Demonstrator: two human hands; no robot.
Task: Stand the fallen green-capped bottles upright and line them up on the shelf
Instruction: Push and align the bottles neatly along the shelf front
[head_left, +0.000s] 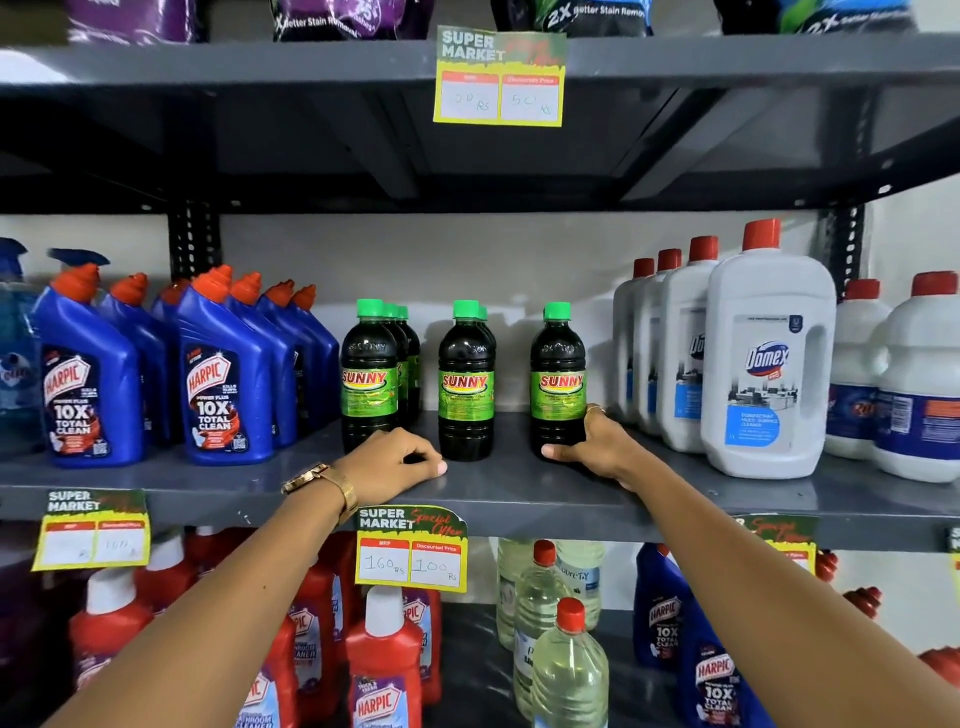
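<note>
The Sunny bottles (369, 379) are near-black with bright green caps and green labels carrying a red-and-yellow name band. At nine o'clock from them, the Harpic bottles (223, 374) are deep blue with orange-red nozzles and dark labels lettered in white and red. At three o'clock, the Domex jugs (769, 364) are white with red caps and pale blue label panels. The shelf (498, 488) is dark grey. Its price tag (410, 548) is yellow with a green top, red headings and white boxes. At six o'clock, the lower Harpic bottles (384, 670) are red with white caps, and the clear bottles (569, 670) hold pale yellow liquid under red caps. The watch (319, 480) is gold.
</note>
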